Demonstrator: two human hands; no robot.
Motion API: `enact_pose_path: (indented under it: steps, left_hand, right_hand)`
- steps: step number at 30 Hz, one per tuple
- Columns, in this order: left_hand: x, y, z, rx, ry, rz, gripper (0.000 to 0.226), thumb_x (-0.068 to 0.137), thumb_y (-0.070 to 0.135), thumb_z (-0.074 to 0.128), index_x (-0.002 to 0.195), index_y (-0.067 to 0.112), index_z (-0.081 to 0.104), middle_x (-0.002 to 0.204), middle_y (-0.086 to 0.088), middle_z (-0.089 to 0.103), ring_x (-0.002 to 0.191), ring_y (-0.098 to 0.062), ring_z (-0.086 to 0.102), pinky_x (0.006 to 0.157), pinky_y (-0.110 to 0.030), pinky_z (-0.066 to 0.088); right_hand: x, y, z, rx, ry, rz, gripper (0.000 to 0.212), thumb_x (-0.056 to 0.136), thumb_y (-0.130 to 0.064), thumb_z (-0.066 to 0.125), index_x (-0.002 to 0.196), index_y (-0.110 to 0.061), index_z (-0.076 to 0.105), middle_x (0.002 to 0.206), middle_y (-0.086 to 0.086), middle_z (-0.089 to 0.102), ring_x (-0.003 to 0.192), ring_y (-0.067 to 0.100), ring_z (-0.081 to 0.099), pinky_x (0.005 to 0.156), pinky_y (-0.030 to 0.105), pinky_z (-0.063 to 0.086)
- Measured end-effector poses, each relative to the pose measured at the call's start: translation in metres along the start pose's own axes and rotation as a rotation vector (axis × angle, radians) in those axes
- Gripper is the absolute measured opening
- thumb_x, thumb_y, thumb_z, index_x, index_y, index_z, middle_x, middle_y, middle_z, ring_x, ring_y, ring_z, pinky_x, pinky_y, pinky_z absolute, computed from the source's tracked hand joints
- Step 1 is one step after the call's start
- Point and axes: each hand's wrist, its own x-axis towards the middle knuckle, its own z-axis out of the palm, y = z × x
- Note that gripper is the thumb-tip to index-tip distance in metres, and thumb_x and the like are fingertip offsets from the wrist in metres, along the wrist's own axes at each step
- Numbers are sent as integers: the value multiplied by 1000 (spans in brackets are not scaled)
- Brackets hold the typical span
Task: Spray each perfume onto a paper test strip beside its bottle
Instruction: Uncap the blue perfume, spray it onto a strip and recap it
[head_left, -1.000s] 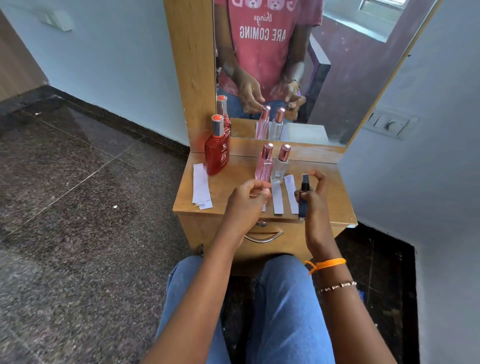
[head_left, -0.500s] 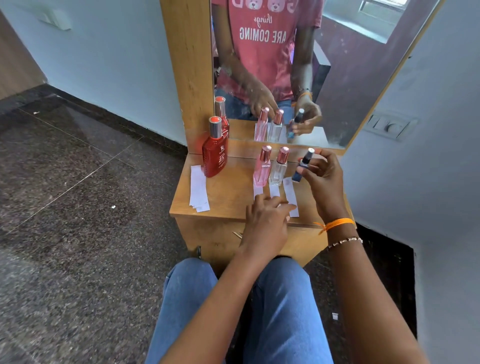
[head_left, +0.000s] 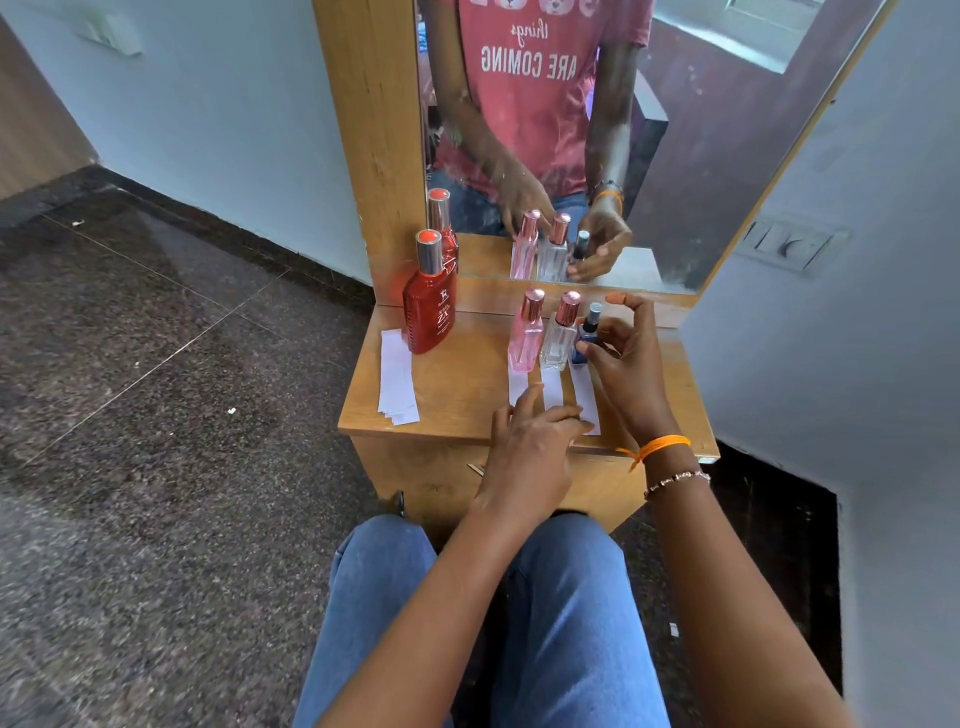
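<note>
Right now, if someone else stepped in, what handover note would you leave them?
Right hand pinches the small blue bottle, upright at the head of the right strip.
Left hand lies flat on the near ends of the strips.
Pink bottle and clear bottle stand at their own strips.
Red bottle stands beside the spare strips.
Whether any strip has been sprayed can't be told.

Left hand (head_left: 530, 457) flat, fingers spread; right hand (head_left: 631, 374) fingers curled, pinching
</note>
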Motion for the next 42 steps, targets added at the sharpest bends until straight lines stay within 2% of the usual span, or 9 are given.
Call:
enact_pose_path:
  steps: [4, 8, 11, 14, 17, 23, 31, 35, 42]
  left_hand:
    - [-3, -1, 0, 3, 16, 7, 44, 87, 4, 48, 124, 26, 57, 136, 9, 52, 136, -18, 23, 102, -38, 23]
    - [-12, -9, -6, 10, 165, -98, 44, 84, 6, 44, 122, 22, 58, 129, 3, 57, 127, -21, 38, 99, -39, 28]
    - [-16, -23, -12, 65, 253, -214, 45, 83, 3, 43, 120, 23, 59, 127, 6, 58, 123, -19, 40, 95, -36, 27]
    - [-17, -33, -15, 81, 258, -239, 45, 84, 2, 47, 119, 27, 61, 128, 10, 58, 126, -20, 37, 100, -38, 23]
    - [-17, -37, -15, 79, 247, -231, 44, 85, 1, 47, 117, 28, 62, 129, 10, 58, 129, -22, 35, 103, -38, 20]
    - [-16, -39, -14, 86, 243, -236, 44, 86, 2, 47, 117, 28, 63, 129, 10, 58, 129, -23, 35, 104, -39, 20]
    - [-17, -39, -16, 75, 226, -232, 45, 87, 2, 45, 121, 29, 60, 132, 11, 56, 130, -23, 33, 105, -39, 20]
    - [-20, -39, -22, 33, 286, -249, 48, 84, -2, 44, 117, 28, 62, 130, 10, 57, 126, -18, 36, 102, -36, 22]
    - [-29, -76, -57, -21, 561, -566, 31, 83, 5, 54, 106, 25, 58, 116, 3, 58, 114, -24, 44, 91, -42, 28]
  right_hand:
    - [-9, -5, -2, -35, 76, -38, 53, 84, 4, 59, 128, -18, 38, 115, 0, 60, 101, 2, 60, 86, 15, 50]
    - [-29, -11, 4, -216, 323, -192, 27, 84, 2, 56, 106, -14, 59, 93, 0, 63, 79, 9, 60, 70, 24, 53]
    - [-48, -9, 22, -351, 63, -269, 25, 81, 12, 53, 90, -5, 70, 83, 11, 67, 74, 24, 63, 65, 35, 50]
    - [-56, -4, 40, -467, -101, -263, 30, 78, 14, 57, 103, 3, 69, 101, 18, 66, 91, 31, 64, 78, 29, 48]
    - [-56, -2, 51, -546, -110, -260, 44, 74, 14, 63, 116, 2, 64, 115, 18, 63, 104, 32, 62, 86, 26, 45]
    - [-54, -3, 54, -642, -166, -249, 59, 63, 8, 75, 119, 0, 61, 117, 17, 61, 105, 33, 60, 86, 27, 45]
    - [-50, -10, 56, -691, -148, -266, 49, 74, 8, 67, 121, 1, 60, 117, 19, 61, 107, 35, 57, 87, 35, 47]
    - [-58, -16, 57, -581, -66, -280, 34, 79, 13, 55, 107, -1, 67, 103, 16, 65, 93, 35, 61, 76, 35, 49]
    - [-67, -38, 107, -441, -192, -229, 16, 82, 1, 58, 91, -5, 70, 88, 13, 66, 77, 29, 61, 66, 29, 43]
